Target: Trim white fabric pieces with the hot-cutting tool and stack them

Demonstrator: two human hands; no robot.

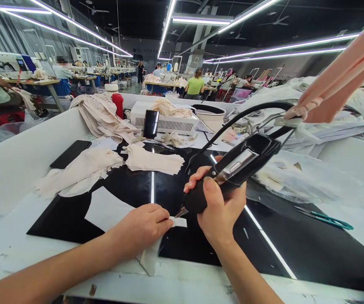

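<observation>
My right hand [221, 202] is wrapped round a black handheld tool [232, 173] with a silver switch plate, a cable and a thin metal tip angled down to the left. That tip meets a narrow white strip [179, 222] on the glossy black sheet. My left hand [148, 226] has its fingers closed on the near end of the strip, beside the tip. Under and behind my left hand lies a white fabric piece [108, 207], partly hidden by the hand and forearm. Stacked beige cut pieces [154, 159] rest farther back on the black sheet [201, 245].
Green-handled snips [327, 219] lie right, near a clear plastic bag [308, 177]. A dark phone [70, 154], an upright phone [151, 123], a white box [169, 120] and fabric heaps [102, 114] are left and behind. Pink cloth [340, 76] hangs upper right. People sit beyond.
</observation>
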